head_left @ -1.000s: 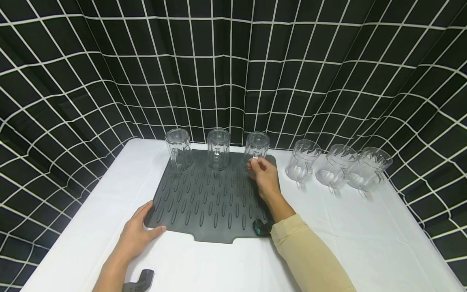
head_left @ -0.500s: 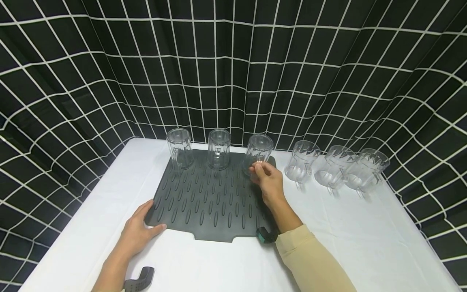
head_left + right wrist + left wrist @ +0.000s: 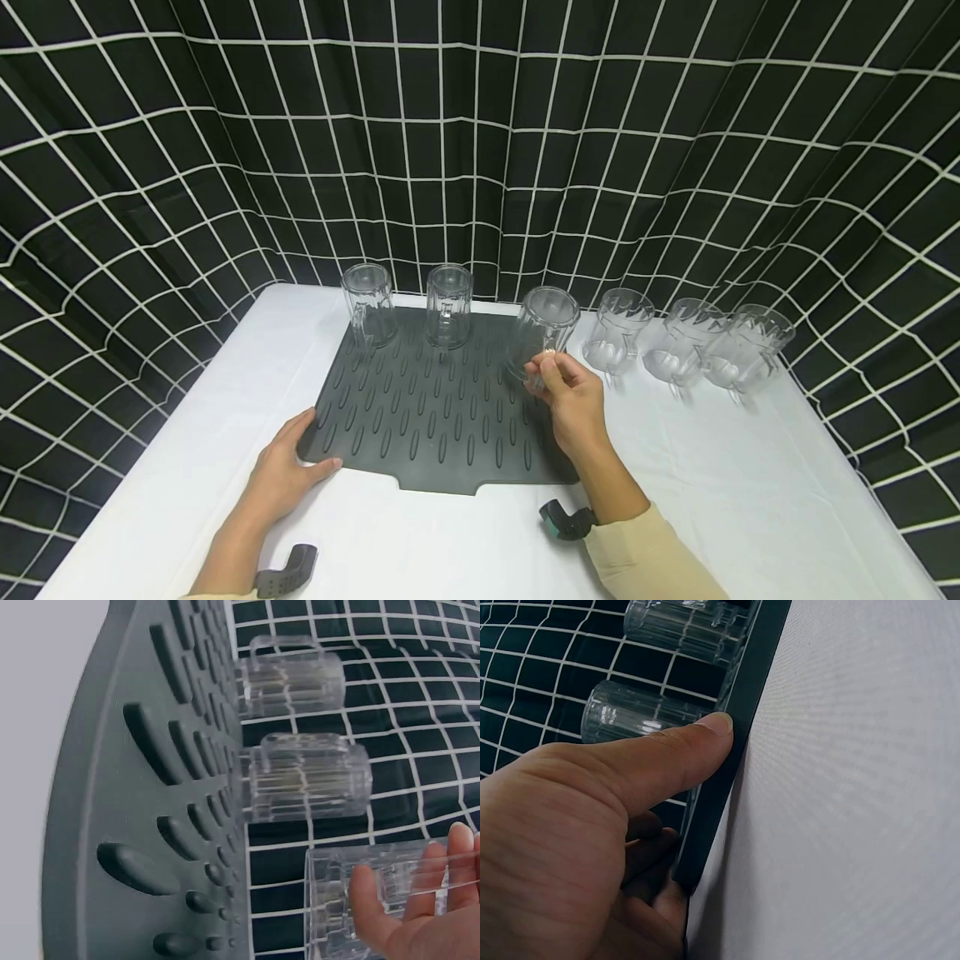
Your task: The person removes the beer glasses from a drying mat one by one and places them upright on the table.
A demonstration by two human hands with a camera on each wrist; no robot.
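Observation:
My right hand (image 3: pixel 573 396) pinches the handle of a clear glass mug (image 3: pixel 542 325), which is upside down and slightly tilted over the right part of a dark drying mat (image 3: pixel 427 408). In the right wrist view, a gap shows between this mug (image 3: pixel 330 900) and the ridged mat. At the mat's front left corner rests my left hand (image 3: pixel 281 475), thumb on the front edge and fingers along the left edge. Two more glass mugs, one at the left (image 3: pixel 369 308) and one in the middle (image 3: pixel 450 308), stand upside down along the mat's back.
Right of the mat, three glass mugs (image 3: pixel 618 333) stand upright in a row on the white tablecloth (image 3: pixel 720 483). A black curtain with white grid lines (image 3: pixel 450 125) surrounds the table's back and sides. Both wrists wear a dark camera mount (image 3: pixel 288 571).
My right hand has lifted the mug from the back right of the mat and brought it toward me and a little right. My left hand stays at the corner.

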